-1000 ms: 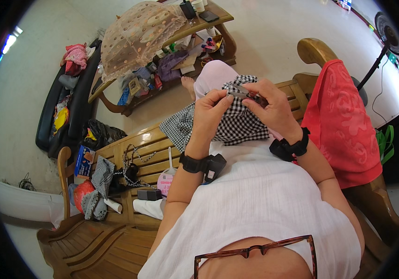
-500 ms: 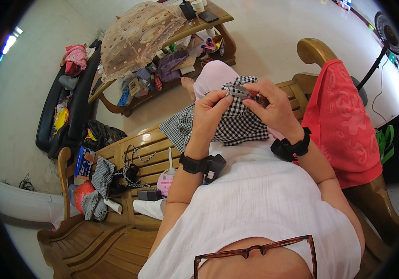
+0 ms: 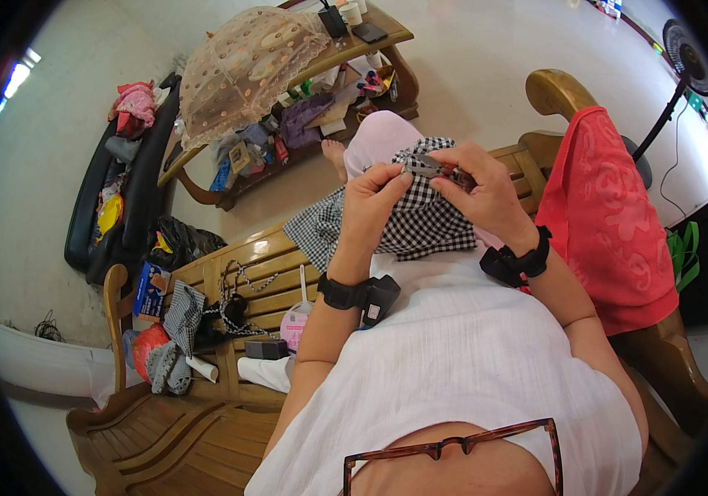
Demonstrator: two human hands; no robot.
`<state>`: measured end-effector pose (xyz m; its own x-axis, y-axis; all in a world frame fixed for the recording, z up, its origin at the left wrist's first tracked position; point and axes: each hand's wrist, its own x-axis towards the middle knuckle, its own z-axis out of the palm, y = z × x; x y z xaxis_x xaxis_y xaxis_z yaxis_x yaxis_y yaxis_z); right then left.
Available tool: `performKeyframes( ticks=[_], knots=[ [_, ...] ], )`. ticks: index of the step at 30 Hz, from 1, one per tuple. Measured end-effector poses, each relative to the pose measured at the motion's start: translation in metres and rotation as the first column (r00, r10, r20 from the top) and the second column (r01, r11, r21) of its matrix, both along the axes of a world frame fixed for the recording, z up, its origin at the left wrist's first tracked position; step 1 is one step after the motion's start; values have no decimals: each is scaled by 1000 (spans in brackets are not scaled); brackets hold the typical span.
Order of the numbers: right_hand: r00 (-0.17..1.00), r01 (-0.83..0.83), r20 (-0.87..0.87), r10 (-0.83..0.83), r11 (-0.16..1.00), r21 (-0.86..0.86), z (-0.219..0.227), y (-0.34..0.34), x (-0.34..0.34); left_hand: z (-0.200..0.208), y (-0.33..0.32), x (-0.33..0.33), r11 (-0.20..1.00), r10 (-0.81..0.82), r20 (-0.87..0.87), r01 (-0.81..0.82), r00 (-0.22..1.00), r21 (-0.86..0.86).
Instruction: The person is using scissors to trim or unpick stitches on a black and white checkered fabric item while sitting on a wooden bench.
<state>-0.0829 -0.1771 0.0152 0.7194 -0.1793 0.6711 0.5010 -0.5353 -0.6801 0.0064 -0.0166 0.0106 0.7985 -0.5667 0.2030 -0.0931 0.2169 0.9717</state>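
Over my lap lies a black-and-white checked cloth (image 3: 424, 217). My left hand (image 3: 372, 198) is closed in a pinch, thumb and forefinger on the cloth's upper edge. In my right hand (image 3: 479, 182) I grip a small grey metal snipping tool (image 3: 427, 166), its blades pointing left toward my left fingertips. The tool's handle is mostly hidden by my fingers, so its exact kind is unclear. Blade tips and left fingertips are very close together, at the cloth's edge. Whether a thread lies between them is too small to see.
I am seated on a slatted wooden bench (image 3: 263, 248). A red cloth (image 3: 606, 223) drapes over its right arm. To my left lie a pink fan (image 3: 294, 325), a dark box (image 3: 266, 349) and braided cord. Ahead stands a wooden table (image 3: 387, 37) with a mesh cover (image 3: 247, 70).
Both hands keep almost the same place and grip. The view has shifted very slightly.
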Motion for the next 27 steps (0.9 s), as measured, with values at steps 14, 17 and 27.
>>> performKeyframes(
  ticks=[14, 17, 27],
  knots=[
    [997, -61, -35, 65, 993, 103, -4, 5, 5, 1, 1, 3, 999, -5, 69, 2, 998, 50],
    [982, -147, -82, 172, 959, 243, -12, 3, 9, -2, 2, 6, 995, -12, 160, -4, 987, 104],
    [938, -259, -81, 336, 840, 477, -14, -3, 9, 6, 0, -3, 999, -10, 71, 6, 997, 48]
  ],
)
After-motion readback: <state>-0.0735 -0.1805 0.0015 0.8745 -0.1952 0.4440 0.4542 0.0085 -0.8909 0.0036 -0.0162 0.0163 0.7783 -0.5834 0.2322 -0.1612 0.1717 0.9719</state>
